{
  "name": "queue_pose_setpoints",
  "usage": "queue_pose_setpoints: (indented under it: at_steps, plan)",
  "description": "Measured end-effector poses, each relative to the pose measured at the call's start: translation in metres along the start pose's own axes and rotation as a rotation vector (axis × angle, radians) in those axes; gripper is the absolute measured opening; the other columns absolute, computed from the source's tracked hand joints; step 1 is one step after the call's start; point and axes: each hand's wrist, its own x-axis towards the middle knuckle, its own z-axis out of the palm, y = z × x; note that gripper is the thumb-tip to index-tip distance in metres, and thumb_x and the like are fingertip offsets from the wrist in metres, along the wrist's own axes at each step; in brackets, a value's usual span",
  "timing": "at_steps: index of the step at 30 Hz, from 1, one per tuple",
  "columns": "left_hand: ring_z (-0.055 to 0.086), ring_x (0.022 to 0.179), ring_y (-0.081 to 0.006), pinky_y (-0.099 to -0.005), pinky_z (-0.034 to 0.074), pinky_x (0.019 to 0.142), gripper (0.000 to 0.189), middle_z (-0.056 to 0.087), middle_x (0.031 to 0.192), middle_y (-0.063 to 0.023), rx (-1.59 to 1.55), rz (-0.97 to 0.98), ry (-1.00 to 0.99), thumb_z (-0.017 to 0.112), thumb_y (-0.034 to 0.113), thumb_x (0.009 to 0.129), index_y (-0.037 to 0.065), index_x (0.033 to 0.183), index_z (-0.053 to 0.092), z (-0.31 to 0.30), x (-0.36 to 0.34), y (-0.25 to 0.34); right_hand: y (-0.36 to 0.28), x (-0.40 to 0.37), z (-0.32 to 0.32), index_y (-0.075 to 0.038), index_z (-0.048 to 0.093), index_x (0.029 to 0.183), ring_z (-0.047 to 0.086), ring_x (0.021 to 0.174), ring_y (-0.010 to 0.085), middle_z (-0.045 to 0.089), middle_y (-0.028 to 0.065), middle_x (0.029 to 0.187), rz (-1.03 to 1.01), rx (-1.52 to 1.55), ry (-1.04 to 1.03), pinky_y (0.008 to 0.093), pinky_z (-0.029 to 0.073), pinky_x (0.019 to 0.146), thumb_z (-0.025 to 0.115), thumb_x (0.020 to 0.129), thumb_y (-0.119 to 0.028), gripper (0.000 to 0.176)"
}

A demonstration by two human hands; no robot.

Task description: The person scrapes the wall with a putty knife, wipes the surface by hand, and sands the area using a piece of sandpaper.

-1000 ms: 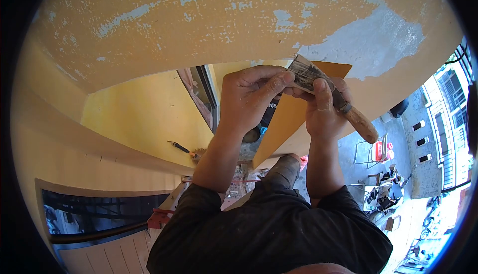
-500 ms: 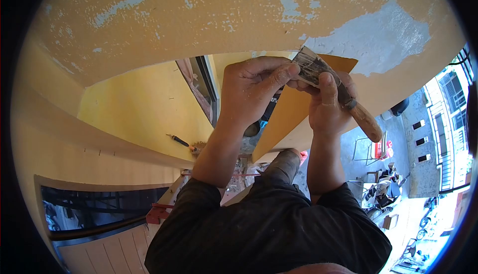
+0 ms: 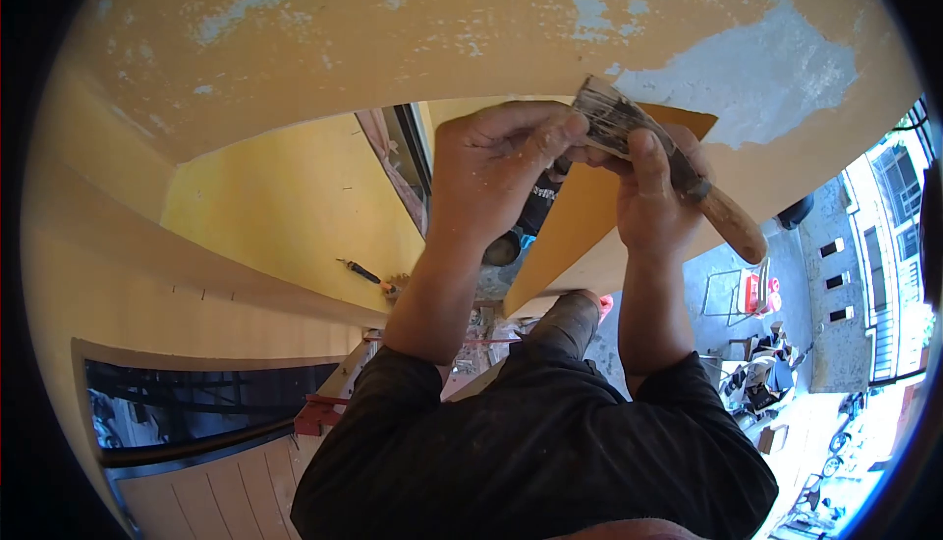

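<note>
In front of my chest, below the peeling ceiling, I hold a scraper (image 3: 611, 118) with a dirty, smeared metal blade and a wooden handle. My right hand (image 3: 660, 187) is closed around the blade's base, thumb lying on its face, and the handle sticks out to the lower right. At the blade's left edge my left hand (image 3: 501, 162) pinches with thumb and fingers. Pale dust clings to its skin. Some fingertips are hidden behind the blade.
The yellow ceiling (image 3: 393, 59) has a large bare grey patch (image 3: 756, 74). A screwdriver-like tool (image 3: 363, 272) lies on the yellow ledge at left. Far below right are a red and white chair (image 3: 754, 293) and a cluttered pile (image 3: 766, 373). Someone in dark clothing (image 3: 538, 204) shows behind my left wrist.
The view has shifted slightly. Both hands keep hold of the scraper, its blade tilted a little differently, and my left thumb has moved slightly along the blade's edge.
</note>
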Motion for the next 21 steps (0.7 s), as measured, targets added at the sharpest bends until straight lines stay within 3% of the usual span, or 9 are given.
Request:
queue_pose_setpoints:
  at_steps: [1, 3, 4, 6, 7, 11, 20, 21]
  plan:
    - [0.067, 0.073, -0.0115, -0.0213, 0.052, 0.061, 0.02, 0.07, 0.079, -0.0106, -0.009, -0.015, 0.004, 0.067, 0.01, 0.088, -0.008, 0.098, 0.067, -0.001, -0.002, -0.001, 0.003, 0.0, -0.002, 0.005, 0.062, 0.09, 0.064, 0.067, 0.0138, 0.067, 0.011, 0.079, -0.003, 0.007, -0.01, 0.0257, 0.054, 0.064, 0.066, 0.089, -0.012, 0.017]
    - [0.068, 0.073, -0.012, -0.0215, 0.052, 0.062, 0.021, 0.07, 0.079, -0.0108, -0.026, -0.019, 0.002, 0.067, 0.011, 0.089, -0.008, 0.098, 0.067, -0.001, -0.006, -0.001, 0.011, -0.004, -0.02, 0.003, 0.055, 0.093, 0.066, 0.069, 0.0264, 0.065, 0.0189, 0.084, -0.038, -0.081, -0.088, 0.0362, 0.058, 0.065, 0.06, 0.091, -0.013, 0.016]
    - [0.068, 0.073, -0.013, -0.0216, 0.053, 0.062, 0.02, 0.07, 0.08, -0.0113, -0.007, 0.024, -0.031, 0.067, 0.01, 0.088, -0.008, 0.097, 0.067, -0.001, -0.009, 0.001, 0.014, -0.006, -0.025, 0.003, 0.055, 0.093, 0.066, 0.069, 0.0264, 0.065, 0.0189, 0.084, -0.054, -0.082, -0.087, 0.0362, 0.058, 0.065, 0.06, 0.091, -0.013, 0.016]
    - [0.069, 0.073, -0.014, -0.0217, 0.053, 0.063, 0.02, 0.07, 0.08, -0.0119, 0.006, 0.087, -0.071, 0.067, 0.009, 0.088, -0.009, 0.096, 0.067, 0.003, -0.01, 0.003, 0.013, -0.008, -0.029, 0.002, 0.055, 0.091, 0.066, 0.069, 0.028, 0.065, 0.0192, 0.083, -0.284, -0.181, -0.153, 0.0388, 0.056, 0.064, 0.062, 0.09, -0.016, 0.019]
    - [0.069, 0.073, -0.0151, -0.0222, 0.053, 0.063, 0.018, 0.069, 0.081, -0.0123, -0.041, 0.033, -0.063, 0.067, 0.008, 0.088, -0.009, 0.095, 0.067, 0.007, -0.01, 0.004, 0.005, -0.01, -0.022, 0.002, 0.054, 0.092, 0.066, 0.069, 0.0291, 0.065, 0.0203, 0.083, -0.249, -0.077, -0.141, 0.0405, 0.056, 0.064, 0.062, 0.09, -0.017, 0.021]
    - [0.069, 0.073, -0.0175, -0.0244, 0.054, 0.067, 0.016, 0.068, 0.082, -0.0134, -0.07, -0.052, -0.095, 0.067, 0.003, 0.087, -0.01, 0.095, 0.067, 0.011, -0.002, 0.003, 0.008, -0.014, -0.035, 0.002, 0.054, 0.091, 0.067, 0.073, 0.0297, 0.066, 0.0211, 0.085, -0.213, -0.182, -0.047, 0.0405, 0.057, 0.065, 0.061, 0.091, -0.016, 0.02]
    - [0.069, 0.076, -0.017, -0.0248, 0.055, 0.069, 0.014, 0.069, 0.086, -0.0143, -0.103, -0.052, -0.102, 0.066, 0.002, 0.087, -0.009, 0.096, 0.067, 0.007, 0.007, -0.009, 0.009, -0.008, -0.017, 0.006, 0.055, 0.098, 0.068, 0.076, 0.0297, 0.066, 0.0214, 0.092, -0.179, -0.038, -0.048, 0.0408, 0.06, 0.067, 0.059, 0.092, -0.013, 0.021]
    - [0.069, 0.076, -0.0169, -0.0249, 0.055, 0.069, 0.014, 0.069, 0.086, -0.0144, -0.082, -0.053, -0.096, 0.066, 0.002, 0.087, -0.01, 0.096, 0.067, 0.008, 0.007, -0.008, 0.011, -0.005, -0.019, 0.007, 0.058, 0.095, 0.068, 0.074, 0.0255, 0.067, 0.0193, 0.087, -0.189, -0.076, -0.019, 0.0362, 0.059, 0.068, 0.059, 0.091, -0.01, 0.018]
